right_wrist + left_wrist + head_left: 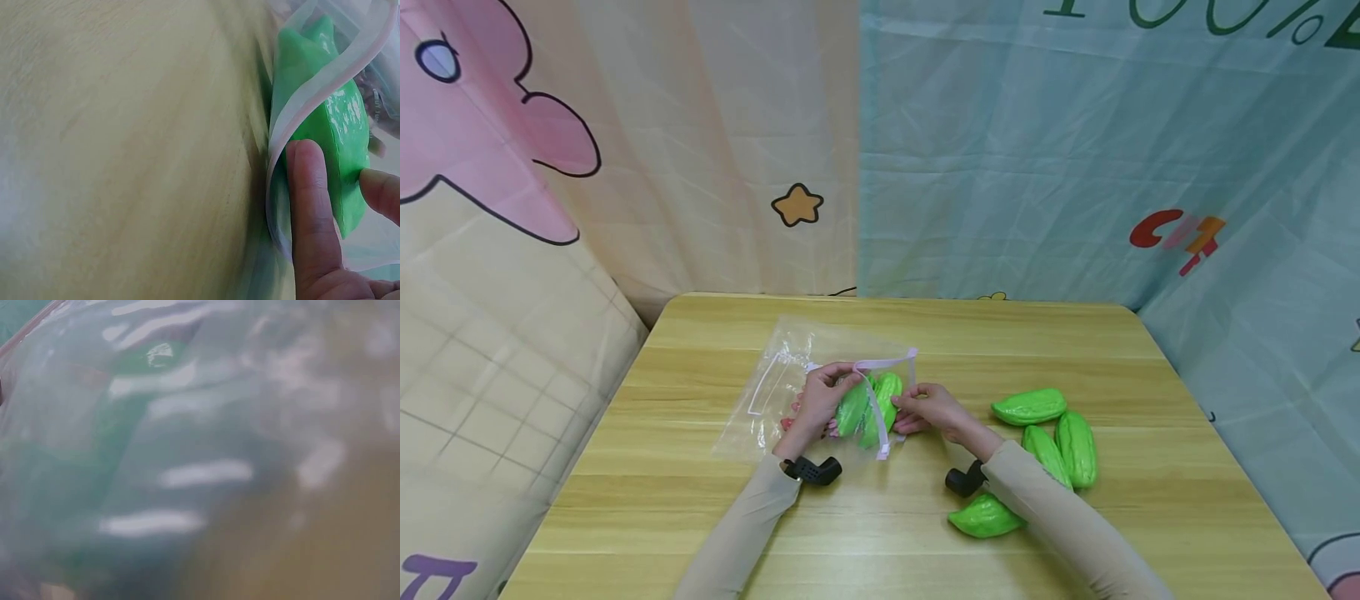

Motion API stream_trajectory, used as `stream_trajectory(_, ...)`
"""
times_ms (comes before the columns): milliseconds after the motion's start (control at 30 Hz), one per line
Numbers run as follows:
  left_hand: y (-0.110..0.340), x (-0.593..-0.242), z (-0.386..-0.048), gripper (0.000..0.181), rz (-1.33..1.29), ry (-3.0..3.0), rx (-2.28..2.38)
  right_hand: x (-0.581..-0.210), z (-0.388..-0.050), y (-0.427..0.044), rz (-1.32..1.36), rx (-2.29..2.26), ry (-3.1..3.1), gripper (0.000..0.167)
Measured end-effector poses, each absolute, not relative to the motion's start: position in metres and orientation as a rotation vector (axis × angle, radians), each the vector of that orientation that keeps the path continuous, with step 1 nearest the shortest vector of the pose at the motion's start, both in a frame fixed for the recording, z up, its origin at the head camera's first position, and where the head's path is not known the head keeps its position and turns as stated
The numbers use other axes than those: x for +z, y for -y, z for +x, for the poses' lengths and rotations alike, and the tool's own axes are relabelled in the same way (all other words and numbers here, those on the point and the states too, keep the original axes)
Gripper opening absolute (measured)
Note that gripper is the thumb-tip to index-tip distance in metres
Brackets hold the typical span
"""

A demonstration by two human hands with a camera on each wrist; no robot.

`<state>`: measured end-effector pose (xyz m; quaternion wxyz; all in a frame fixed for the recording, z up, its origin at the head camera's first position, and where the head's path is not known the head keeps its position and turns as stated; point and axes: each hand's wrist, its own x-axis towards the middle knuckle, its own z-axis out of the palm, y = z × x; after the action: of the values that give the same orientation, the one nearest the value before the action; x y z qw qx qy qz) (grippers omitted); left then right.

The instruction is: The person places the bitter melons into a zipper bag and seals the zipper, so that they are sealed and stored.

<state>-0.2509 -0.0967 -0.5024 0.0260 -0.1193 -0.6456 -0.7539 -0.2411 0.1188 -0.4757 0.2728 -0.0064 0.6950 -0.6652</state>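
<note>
A clear plastic bag (760, 367) with a pale purple zip edge (880, 421) lies on the table, its mouth spread toward the right. Inside are green fruit-shaped pieces (851, 410) and small red and pink items (788, 422). The left hand (822, 398) pinches the upper part of the bag's edge. At the mouth, the right hand (936, 412) has its thumb and fingers on a green piece (347, 119), with the fingers inside the zip edge in the right wrist view. Blurred plastic (206, 425) fills the left wrist view.
Several more green pieces (1077, 450) lie on the wooden table (700, 517) to the right; one (985, 517) is beside the right forearm, nearer the front. Printed curtains (1000, 167) hang behind and beside the table. Each wrist wears a black camera.
</note>
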Motion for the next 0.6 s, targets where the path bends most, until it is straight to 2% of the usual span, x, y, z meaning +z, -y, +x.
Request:
stream_trajectory(433,0.0956,-0.5034,-0.251,0.024,-0.369,1.967,-2.329,-0.4757,-0.2405,-0.1225,-0.047,-1.785,-1.854,0.019)
stream_trajectory(600,0.0951,-0.504,-0.2508,0.017,-0.405,1.923,-2.309,-0.4728,-0.239,-0.1242,-0.06,-1.783,-1.865,0.021)
